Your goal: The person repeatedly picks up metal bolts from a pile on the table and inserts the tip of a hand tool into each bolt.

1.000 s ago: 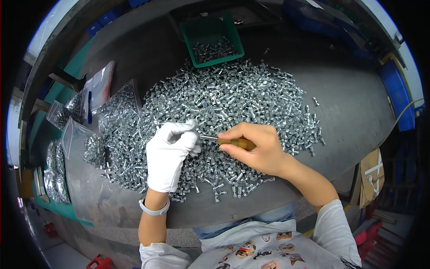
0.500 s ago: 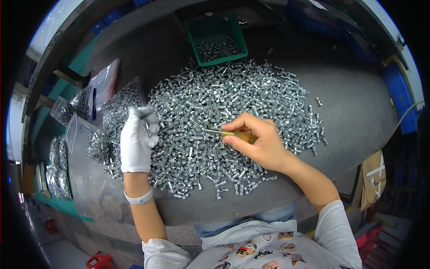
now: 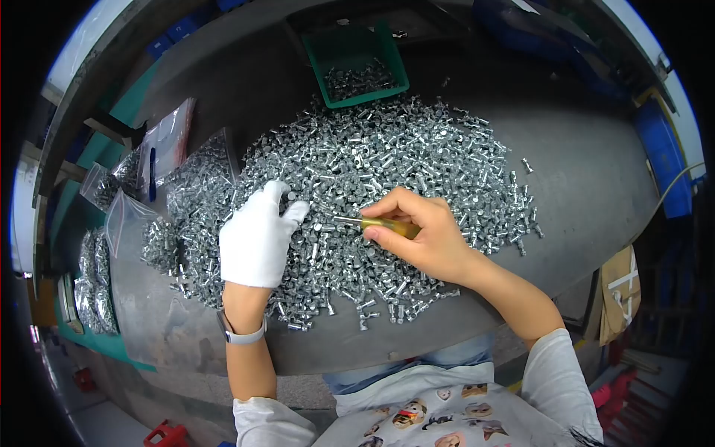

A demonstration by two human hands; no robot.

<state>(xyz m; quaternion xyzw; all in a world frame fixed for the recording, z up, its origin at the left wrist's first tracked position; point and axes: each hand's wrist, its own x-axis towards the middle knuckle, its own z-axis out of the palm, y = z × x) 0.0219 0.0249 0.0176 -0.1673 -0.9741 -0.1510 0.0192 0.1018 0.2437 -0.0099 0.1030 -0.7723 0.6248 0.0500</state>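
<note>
Grip, right hand (image 3: 436, 242): bare, your thumb and fingers clamped on the yellow handle of a hand tool (image 3: 392, 226); its metal shaft points left, over the pile.
Grip, left hand (image 3: 255, 242): gloved in white, thumb and forefinger apart, over the left part of the pile; whether your hidden fingers hold a piece, cannot tell.
Pile of small metal fittings (image 3: 402, 160): loose, spread wide on the tabletop (image 3: 588, 201), beneath and around your hands.
Green tray (image 3: 370, 99): beyond the pile, fittings inside.
Plastic bags of fittings (image 3: 159, 249): left of the pile; a blue pen (image 3: 153, 175) beside them.
Risks, as judged: a careless pinch could take two tangled fittings, or catch the glove's loose fingertips; a slip of the shaft could jab your gloved fingers; a forearm sweep could push the stray fittings (image 3: 364, 320) near the front edge to the floor.
</note>
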